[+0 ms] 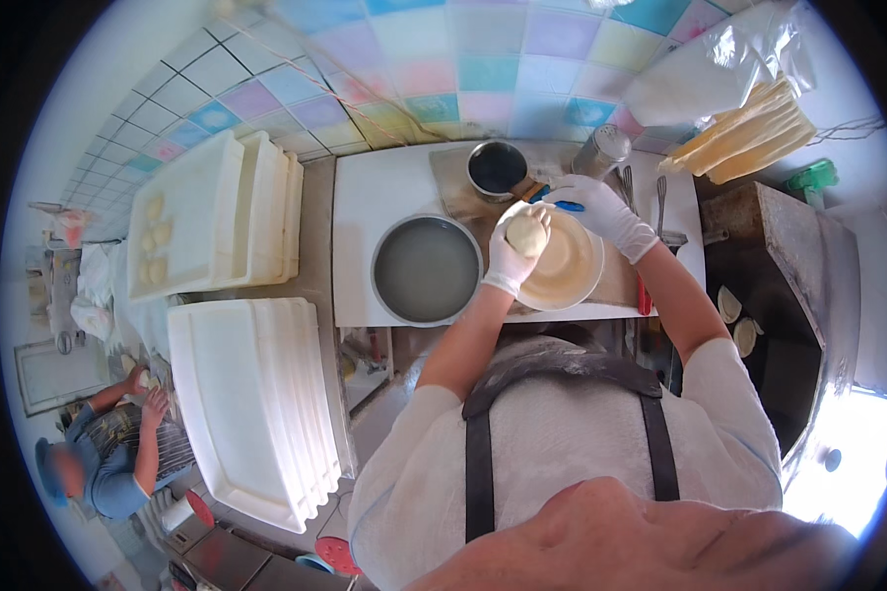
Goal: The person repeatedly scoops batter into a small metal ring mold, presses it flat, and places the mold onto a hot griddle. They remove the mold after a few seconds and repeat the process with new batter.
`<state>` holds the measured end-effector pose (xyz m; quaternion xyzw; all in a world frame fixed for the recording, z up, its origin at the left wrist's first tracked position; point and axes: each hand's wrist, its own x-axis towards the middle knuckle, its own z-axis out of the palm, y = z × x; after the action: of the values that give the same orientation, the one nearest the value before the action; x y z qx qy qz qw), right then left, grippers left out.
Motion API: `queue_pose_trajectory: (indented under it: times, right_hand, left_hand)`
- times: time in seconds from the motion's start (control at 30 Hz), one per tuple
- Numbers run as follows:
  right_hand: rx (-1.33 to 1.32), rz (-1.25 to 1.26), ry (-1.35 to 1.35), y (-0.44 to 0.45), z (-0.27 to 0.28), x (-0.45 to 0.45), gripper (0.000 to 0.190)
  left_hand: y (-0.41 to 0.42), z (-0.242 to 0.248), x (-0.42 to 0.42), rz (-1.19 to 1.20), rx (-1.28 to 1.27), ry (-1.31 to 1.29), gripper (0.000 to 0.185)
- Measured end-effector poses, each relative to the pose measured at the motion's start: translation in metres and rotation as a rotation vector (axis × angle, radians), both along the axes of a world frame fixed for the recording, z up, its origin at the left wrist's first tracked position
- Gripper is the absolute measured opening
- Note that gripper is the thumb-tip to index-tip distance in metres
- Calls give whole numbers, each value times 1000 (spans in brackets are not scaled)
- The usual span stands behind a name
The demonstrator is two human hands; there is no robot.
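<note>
My left hand (508,260), in a white glove, holds a rounded piece of pale dough (527,235). It is above the left side of a cream bowl (595,279) whose inside looks tan. My right hand (602,210), also gloved, grips a brush (538,193) with blue on its handle. The brush tip points left, towards a small metal pot (497,168) with a dark inside. Left of the bowl stands a wide round metal basin (429,267), greyish inside; whether it holds liquid I cannot tell.
A metal-capped shaker (603,149), forks (661,193) and a red-handled tool (644,297) lie to the right. Beyond is a dark oven (780,295) with dough pieces (745,337). Stacked white trays (244,399) stand left; one tray (192,221) bears dough balls. A co-worker (129,451) handles dough there.
</note>
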<state>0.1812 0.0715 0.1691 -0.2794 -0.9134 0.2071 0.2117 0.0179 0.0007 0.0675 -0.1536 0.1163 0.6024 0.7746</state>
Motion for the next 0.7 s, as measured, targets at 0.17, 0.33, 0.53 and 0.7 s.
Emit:
queue_pose_trajectory:
  times: [0.17,0.33,0.53,0.7]
  right_hand:
    - [-21,-11,70,-65,19,30,28]
    - [-71,-113,95,-104,17,51,25]
    - [-759,-604,684,-63,-10,48,16]
    - [-734,-652,840,-13,13,20,16]
  left_hand:
    - [18,-14,7,-59,43,97,26]
    - [12,-14,12,-15,3,-6,49]
    - [3,1,10,-140,-41,132,49]
    - [1,-26,22,-127,388,1259,45]
